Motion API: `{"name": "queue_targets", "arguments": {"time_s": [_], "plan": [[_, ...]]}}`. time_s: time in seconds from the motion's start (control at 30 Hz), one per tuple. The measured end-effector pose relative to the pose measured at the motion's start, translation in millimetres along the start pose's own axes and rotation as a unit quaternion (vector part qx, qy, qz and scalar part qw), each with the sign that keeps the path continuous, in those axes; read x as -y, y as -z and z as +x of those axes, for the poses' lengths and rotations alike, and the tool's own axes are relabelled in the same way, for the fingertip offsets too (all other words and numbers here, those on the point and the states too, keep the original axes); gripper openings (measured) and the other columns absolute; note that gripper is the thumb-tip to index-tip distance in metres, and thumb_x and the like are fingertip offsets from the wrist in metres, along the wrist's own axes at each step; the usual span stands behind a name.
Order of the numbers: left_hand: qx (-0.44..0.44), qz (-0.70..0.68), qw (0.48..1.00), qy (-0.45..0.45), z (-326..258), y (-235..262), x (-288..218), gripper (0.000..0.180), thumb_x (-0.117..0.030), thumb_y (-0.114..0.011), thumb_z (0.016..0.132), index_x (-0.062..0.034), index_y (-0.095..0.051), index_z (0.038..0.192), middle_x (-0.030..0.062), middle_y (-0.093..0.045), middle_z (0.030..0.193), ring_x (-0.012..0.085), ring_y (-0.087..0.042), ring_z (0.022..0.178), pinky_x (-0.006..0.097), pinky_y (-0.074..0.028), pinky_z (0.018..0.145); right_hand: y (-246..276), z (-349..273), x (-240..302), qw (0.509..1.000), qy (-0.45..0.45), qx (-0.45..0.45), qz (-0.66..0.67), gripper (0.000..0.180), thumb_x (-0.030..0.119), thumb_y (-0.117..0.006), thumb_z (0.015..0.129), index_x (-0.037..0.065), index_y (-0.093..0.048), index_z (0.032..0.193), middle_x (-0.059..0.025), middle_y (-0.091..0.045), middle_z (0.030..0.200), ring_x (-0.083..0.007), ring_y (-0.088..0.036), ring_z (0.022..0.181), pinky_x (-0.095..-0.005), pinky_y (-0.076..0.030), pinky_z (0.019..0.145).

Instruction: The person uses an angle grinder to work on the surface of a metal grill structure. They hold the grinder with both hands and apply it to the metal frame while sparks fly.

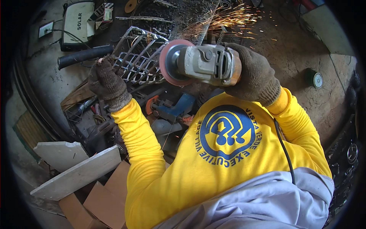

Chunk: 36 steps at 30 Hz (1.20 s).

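Note:
My right hand (253,72), in a brown knit glove, is wrapped round the body of a grey angle grinder (207,63). Its reddish disc (167,63) is against or just over the right side of a metal grille (141,61) of crossed bars; the exact contact is hidden. Orange sparks (232,21) stream away toward the far right. My left hand (108,82), gloved too, is closed at the grille's left end, a fingertip showing through the worn glove. Beside that hand lies a thick black tube (85,56).
A pale box-shaped unit (78,24) stands far left. Below my left forearm are a blue tool (179,107), mixed scrap, white boards (80,171) and cardboard boxes (108,198). A green can (314,78) sits on the floor at right. A black cord (284,149) crosses my right side.

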State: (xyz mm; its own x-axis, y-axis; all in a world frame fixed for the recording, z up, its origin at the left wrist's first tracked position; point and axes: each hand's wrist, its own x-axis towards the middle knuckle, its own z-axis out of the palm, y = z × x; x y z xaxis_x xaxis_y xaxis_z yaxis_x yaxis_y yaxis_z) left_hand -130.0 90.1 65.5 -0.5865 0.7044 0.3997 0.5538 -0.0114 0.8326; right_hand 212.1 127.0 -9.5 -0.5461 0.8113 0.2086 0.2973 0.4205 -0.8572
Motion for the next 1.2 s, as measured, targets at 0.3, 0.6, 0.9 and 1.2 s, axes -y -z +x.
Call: {"name": "queue_targets", "arguments": {"time_s": [0.3,0.6,0.9,1.2], "plan": [[0.011,0.035,0.999,-0.039,5,5,7,0.031,-0.031,-0.067,0.094,-0.0009,-0.071,0.089,0.0052,-0.068,0.073,0.0111,-0.058,0.052,0.023,-0.044,0.043,-3,3,-8,1.0,-0.009,-0.02,-0.002,0.083,0.033,-0.093,0.059,0.006,-0.057,0.129,-0.0177,-0.068,0.115,-0.0359,-0.069,0.102,-0.0407,-0.057,0.089],[0.001,0.042,0.999,-0.03,1,3,-5,0.031,-0.031,-0.066,0.093,-0.0012,-0.069,0.086,0.0043,-0.064,0.07,0.0115,-0.056,0.048,0.022,-0.042,0.041,-5,-28,-24,0.996,-0.083,0.03,0.028,0.085,0.027,-0.093,0.056,0.005,-0.057,0.13,-0.0183,-0.068,0.117,-0.0366,-0.068,0.104,-0.0418,-0.055,0.093],[0.0,0.029,0.999,-0.023,-2,7,-2,0.031,-0.032,-0.067,0.092,-0.001,-0.069,0.086,0.0046,-0.064,0.069,0.012,-0.057,0.05,0.022,-0.044,0.041,-12,-15,-10,0.997,-0.064,0.017,0.038,0.088,0.03,-0.095,0.056,0.006,-0.057,0.131,-0.017,-0.067,0.119,-0.0347,-0.068,0.106,-0.0415,-0.055,0.094],[-0.002,0.019,1.0,0.0,-3,9,-3,0.031,-0.032,-0.068,0.092,-0.0012,-0.07,0.088,0.005,-0.067,0.074,0.0114,-0.059,0.053,0.022,-0.045,0.042,-7,-2,-7,1.0,-0.02,-0.007,-0.014,0.087,0.039,-0.094,0.059,0.007,-0.057,0.131,-0.0152,-0.068,0.117,-0.0331,-0.069,0.103,-0.0393,-0.056,0.091]]}}
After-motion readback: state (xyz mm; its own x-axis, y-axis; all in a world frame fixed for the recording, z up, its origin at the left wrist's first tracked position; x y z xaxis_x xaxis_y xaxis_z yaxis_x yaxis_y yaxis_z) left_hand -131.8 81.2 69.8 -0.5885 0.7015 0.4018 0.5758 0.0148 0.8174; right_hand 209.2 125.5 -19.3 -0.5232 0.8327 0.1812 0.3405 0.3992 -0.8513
